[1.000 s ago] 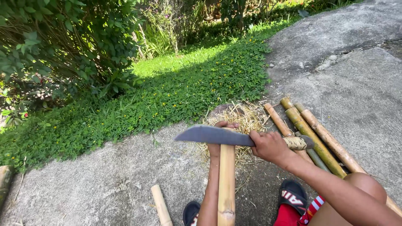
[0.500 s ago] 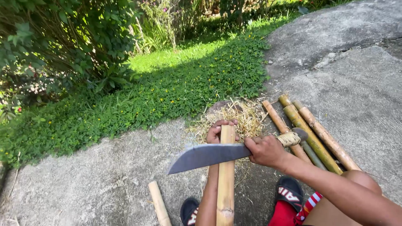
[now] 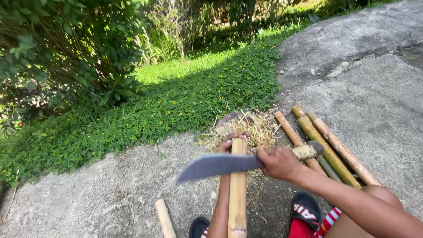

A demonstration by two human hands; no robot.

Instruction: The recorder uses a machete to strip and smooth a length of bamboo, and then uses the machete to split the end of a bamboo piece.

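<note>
bamboo pole (image 3: 238, 185) upright, left hand (image 3: 230, 143) gripping top; right hand (image 3: 278, 162) holds machete (image 3: 218, 166).

Strong daylight, hard shadows, one motion-blurred object.

Direct sun falls from the upper right, bleaching the grey stone slab (image 3: 374, 88) and a patch of lawn (image 3: 185, 66) almost to glare; the shrubs (image 3: 57, 53) at left stand in deep shade and throw a dark shadow with a ragged edge across the ground cover (image 3: 145, 114); the broad blade (image 3: 220, 165) is smeared by motion, its edges soft, whereas the right hand (image 3: 277, 163), the upright bamboo piece (image 3: 238, 189) and the stacked bamboo poles (image 3: 326, 145) are sharp; wide-angle stretching shows toward the corners; distant foliage is slightly soft.
</note>
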